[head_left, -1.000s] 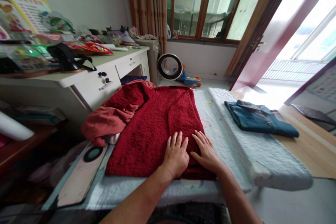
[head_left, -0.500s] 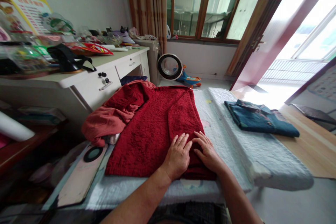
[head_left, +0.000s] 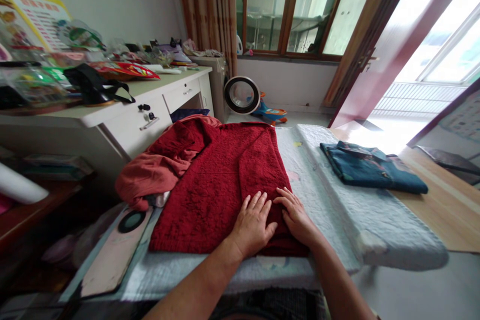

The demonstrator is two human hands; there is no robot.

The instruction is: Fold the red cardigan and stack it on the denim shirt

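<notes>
A dark red knitted garment (head_left: pixel 221 180) lies spread flat on a pale quilted pad (head_left: pixel 318 195) in front of me. My left hand (head_left: pixel 253 222) rests palm down on its near right part, fingers stretched out and together. My right hand (head_left: pixel 296 215) lies flat beside it on the garment's right edge, fingers extended and touching the left hand's fingertips. Neither hand holds anything. A lighter red cloth (head_left: pixel 150 177) is bunched at the garment's left side.
A folded dark blue garment (head_left: pixel 369 167) lies on the pad to the right, over a wooden surface (head_left: pixel 442 205). A cluttered white desk with drawers (head_left: pixel 150 110) stands at the left. A pink board (head_left: pixel 112 255) lies at the pad's near left. A round fan (head_left: pixel 242 95) stands on the floor beyond.
My two hands have drawn closer together on the garment, and the right fingers now touch the left ones. The garment lies as before.
</notes>
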